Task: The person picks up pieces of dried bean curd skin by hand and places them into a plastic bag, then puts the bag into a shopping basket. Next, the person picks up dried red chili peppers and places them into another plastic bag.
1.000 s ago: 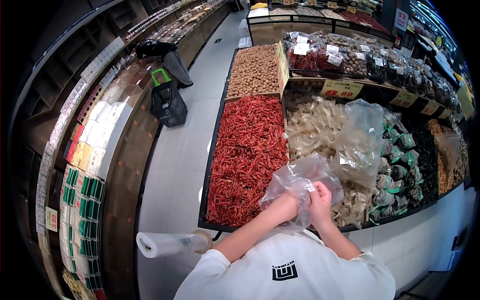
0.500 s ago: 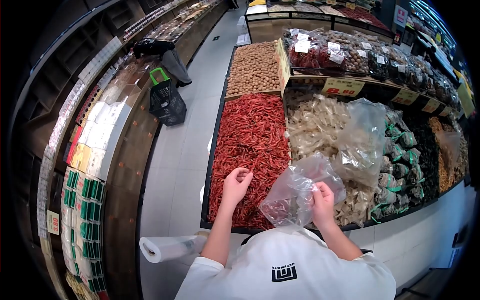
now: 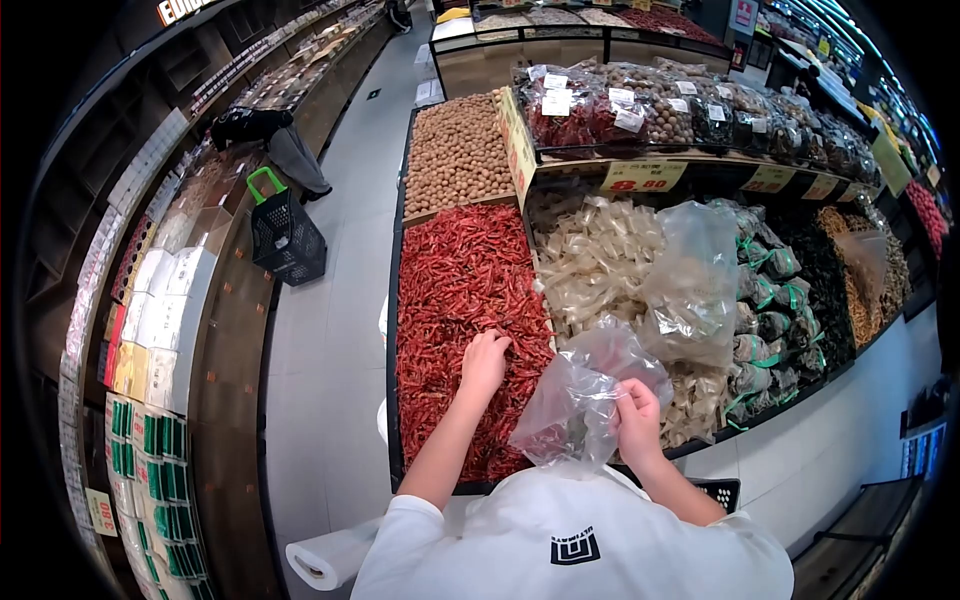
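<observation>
My left hand (image 3: 485, 361) is down on the heap of dried red chilies (image 3: 460, 270), its fingers bent together and pinching at the chilies; the fingertips are partly hidden. Pinched in my right hand (image 3: 638, 408) is the edge of a clear plastic bag (image 3: 565, 405). The bag hangs over the right side of the chilies and the front of the neighbouring bin. I cannot make out clearly what lies inside it. Beyond it, a larger clear plastic bag (image 3: 695, 290) rests on pale, translucent dried pieces (image 3: 590, 255).
Walnuts (image 3: 455, 150) fill the bin behind the chilies. To the right lie dark bundles with green ties (image 3: 770, 300). A plastic roll (image 3: 325, 560) is at lower left. A black basket (image 3: 285, 235) and a bending person (image 3: 275, 140) stand along the left aisle.
My left hand has moved slightly further into the chilies. My right hand still holds the bag, a little lower. The view has shifted, so the bins appear further left.
</observation>
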